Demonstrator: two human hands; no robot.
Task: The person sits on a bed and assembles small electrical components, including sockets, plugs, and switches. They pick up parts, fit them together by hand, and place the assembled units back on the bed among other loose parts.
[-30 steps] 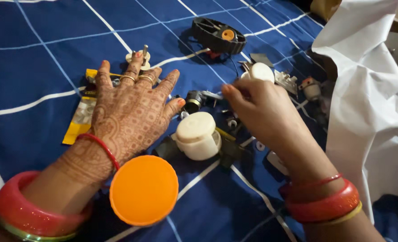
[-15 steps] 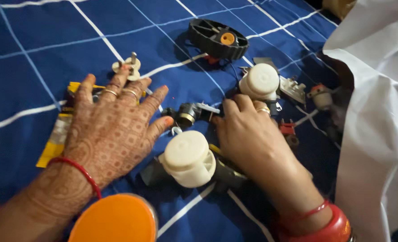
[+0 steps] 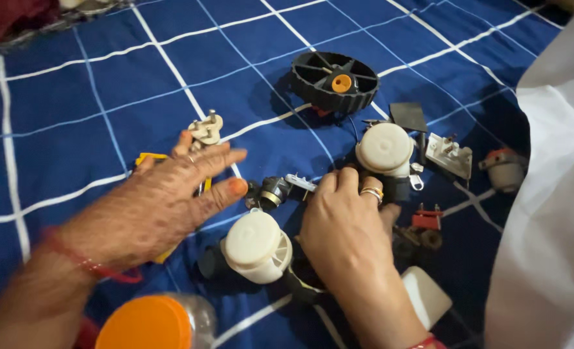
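- The left hand (image 3: 164,207) is laid flat and open on the blue checked bedsheet (image 3: 106,84), palm down, fingers spread toward 2 o'clock; nothing is gripped by it.
- A yellow strip (image 3: 146,158) is partly covered under this hand, and a white three-pin plug top (image 3: 206,129) lies just past the fingertips, at 12 o'clock from them.
- The right hand (image 3: 345,226) is placed over the heap of small parts with its fingers curled down; whether something is pinched cannot be told, because the fingertips are hidden.
- A small black and metal part (image 3: 275,191) lies between the two hands, at 10 o'clock from the right hand, and a white round cap (image 3: 384,147) touches the fingers at 1 o'clock.
- A second white round piece (image 3: 256,245) sits at 9 o'clock from the right hand, close beside it.
- For a good sorting, it is judged that the parts should be spread one by one, not pressed, so that small pieces are not lost in the cloth folds.
- The black wheel with orange hub (image 3: 335,81) and the orange lid (image 3: 146,323) are best left apart from the heap.
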